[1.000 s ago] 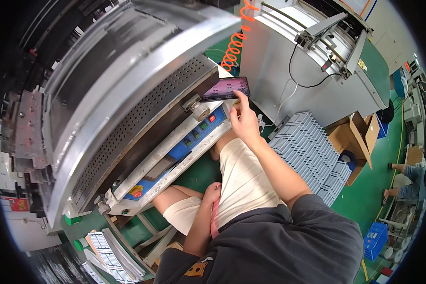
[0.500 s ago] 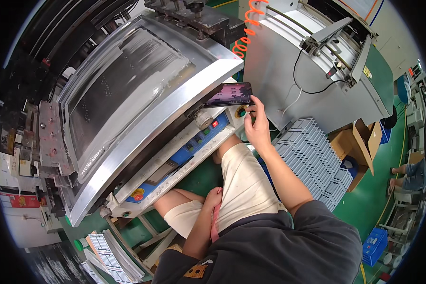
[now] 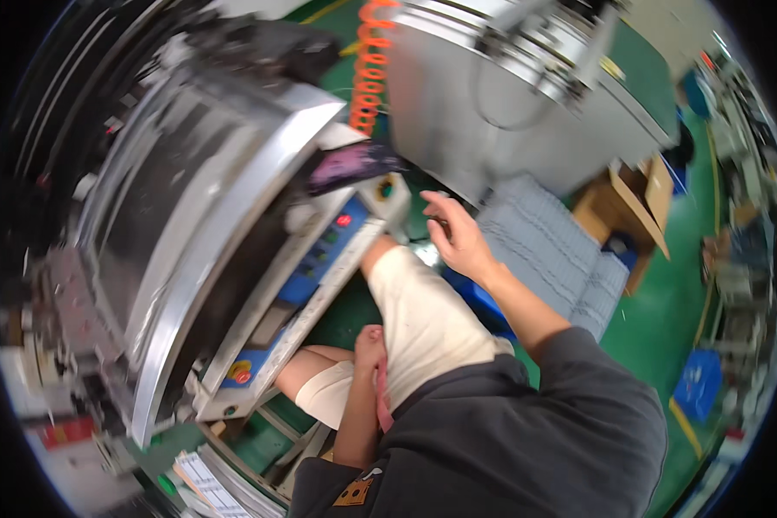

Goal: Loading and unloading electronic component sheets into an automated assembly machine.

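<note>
My right hand [image 3: 459, 240] is in the air just right of the machine's front corner, fingers apart and holding nothing. A phone [image 3: 350, 164] with a pinkish lit screen lies on that corner, apart from my fingers and blurred. My left hand [image 3: 370, 347] rests in my lap, its fingers closed around the upper end of a pink strap [image 3: 383, 395] that runs down toward my waist. In front of me is a blue control panel [image 3: 306, 274] with a red lit button, below a metal-framed printing screen [image 3: 233, 211].
Right of my hand stand stacked grey ridged trays [image 3: 548, 246], with an open cardboard box [image 3: 654, 207] beyond. A grey machine cabinet [image 3: 457, 112] stands ahead, near a coiled orange hose [image 3: 369, 82]. Papers [image 3: 207, 483] sit at lower left. A blue crate [image 3: 698, 384] is at right.
My right hand has drawn back from the phone, now well apart from it. The whole view has shifted and blurred as my head turned. My left hand stays in my lap.
</note>
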Motion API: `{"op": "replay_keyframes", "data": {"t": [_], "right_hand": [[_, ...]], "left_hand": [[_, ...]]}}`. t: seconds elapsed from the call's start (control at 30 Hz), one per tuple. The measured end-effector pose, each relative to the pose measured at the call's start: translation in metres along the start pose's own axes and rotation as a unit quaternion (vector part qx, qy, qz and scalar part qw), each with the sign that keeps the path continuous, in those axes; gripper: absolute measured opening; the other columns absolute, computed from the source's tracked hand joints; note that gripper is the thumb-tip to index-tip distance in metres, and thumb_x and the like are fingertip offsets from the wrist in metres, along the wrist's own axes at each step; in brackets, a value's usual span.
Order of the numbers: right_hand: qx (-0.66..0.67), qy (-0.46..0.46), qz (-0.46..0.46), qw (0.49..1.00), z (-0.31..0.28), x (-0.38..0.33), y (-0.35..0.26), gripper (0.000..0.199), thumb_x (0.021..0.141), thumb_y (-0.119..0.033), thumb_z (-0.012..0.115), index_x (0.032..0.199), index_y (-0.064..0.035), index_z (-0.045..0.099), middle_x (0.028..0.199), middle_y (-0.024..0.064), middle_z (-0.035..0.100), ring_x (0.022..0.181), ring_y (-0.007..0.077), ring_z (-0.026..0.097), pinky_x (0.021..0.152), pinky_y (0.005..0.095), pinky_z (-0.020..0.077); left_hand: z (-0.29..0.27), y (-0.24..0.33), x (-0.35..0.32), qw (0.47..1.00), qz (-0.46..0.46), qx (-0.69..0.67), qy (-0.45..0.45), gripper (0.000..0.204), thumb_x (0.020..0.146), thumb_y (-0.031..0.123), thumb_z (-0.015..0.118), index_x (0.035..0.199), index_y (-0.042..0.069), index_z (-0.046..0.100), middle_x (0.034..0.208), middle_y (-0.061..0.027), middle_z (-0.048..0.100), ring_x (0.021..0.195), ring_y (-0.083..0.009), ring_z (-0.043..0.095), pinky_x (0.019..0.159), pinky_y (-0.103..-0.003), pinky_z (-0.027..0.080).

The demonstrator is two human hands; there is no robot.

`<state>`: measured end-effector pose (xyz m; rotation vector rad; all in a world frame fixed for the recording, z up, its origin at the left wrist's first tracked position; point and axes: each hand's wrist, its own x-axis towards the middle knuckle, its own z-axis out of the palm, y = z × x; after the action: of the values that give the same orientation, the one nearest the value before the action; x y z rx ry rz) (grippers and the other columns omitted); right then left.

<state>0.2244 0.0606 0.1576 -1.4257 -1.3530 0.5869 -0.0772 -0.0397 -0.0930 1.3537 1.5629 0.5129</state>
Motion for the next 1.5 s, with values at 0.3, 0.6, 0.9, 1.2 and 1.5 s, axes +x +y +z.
{"op": "replay_keyframes", "data": {"t": [0.3, 0.6, 0.9, 1.2, 1.5], "right_hand": [[-0.238, 0.176, 0.139, 0.945, -0.214, -0.122, 0.052, 0.018, 0.091, -0.011, 0.062, 0.107, -0.0033, 0.063, 0.091, 0.0132, 0.066, 0.078, 0.0229, 0.064, 0.070, 0.0320, 0.0518], [-0.342, 0.142, 0.316, 0.874, -0.285, -0.246, 0.097, 0.033, 0.082, -0.022, 0.076, 0.079, -0.0007, 0.050, 0.070, 0.0111, 0.057, 0.065, 0.0224, 0.057, 0.061, 0.0355, 0.0460], [-0.307, 0.099, 0.369, 0.871, -0.282, -0.233, 0.124, 0.026, 0.088, -0.021, 0.065, 0.076, 0.0022, 0.066, 0.061, 0.0063, 0.060, 0.059, 0.0118, 0.055, 0.058, 0.0294, 0.0451], [-0.230, 0.084, 0.423, 0.872, -0.337, -0.231, 0.111, 0.024, 0.087, -0.019, 0.065, 0.075, 0.0011, 0.066, 0.058, -0.0029, 0.050, 0.055, 0.0072, 0.044, 0.050, 0.0291, 0.0349], [-0.110, 0.161, 0.417, 0.888, -0.381, -0.202, -0.091, 0.018, 0.090, -0.019, 0.065, 0.080, -0.0044, 0.063, 0.059, -0.0088, 0.044, 0.049, 0.0027, 0.036, 0.045, 0.0243, 0.0235]], "left_hand": [[-0.019, -0.014, 0.028, 0.989, -0.063, 0.028, -0.130, 0.020, 0.089, 0.008, 0.059, 0.103, -0.003, 0.068, 0.088, -0.0118, 0.072, 0.077, -0.0165, 0.066, 0.071, -0.029, 0.052], [-0.046, 0.058, 0.018, 0.968, 0.176, 0.179, 0.028, 0.023, 0.094, 0.008, 0.052, 0.112, 0.001, 0.064, 0.095, -0.0161, 0.069, 0.086, -0.0266, 0.068, 0.078, -0.035, 0.052], [-0.076, 0.292, 0.005, 0.872, 0.429, 0.210, 0.103, 0.030, 0.087, 0.011, 0.062, 0.116, 0.004, 0.061, 0.114, -0.0164, 0.062, 0.111, -0.0313, 0.058, 0.094, -0.039, 0.045], [-0.084, 0.354, 0.074, 0.801, 0.405, 0.356, 0.261, 0.069, 0.084, 0.032, 0.070, 0.141, 0.005, 0.040, 0.133, -0.0127, 0.052, 0.132, -0.0309, 0.041, 0.108, -0.061, 0.026], [-0.083, 0.356, 0.063, 0.796, 0.406, 0.318, 0.316, 0.055, 0.086, 0.032, 0.069, 0.133, 0.009, 0.051, 0.133, -0.0126, 0.051, 0.130, -0.0304, 0.044, 0.104, -0.057, 0.034]]}}
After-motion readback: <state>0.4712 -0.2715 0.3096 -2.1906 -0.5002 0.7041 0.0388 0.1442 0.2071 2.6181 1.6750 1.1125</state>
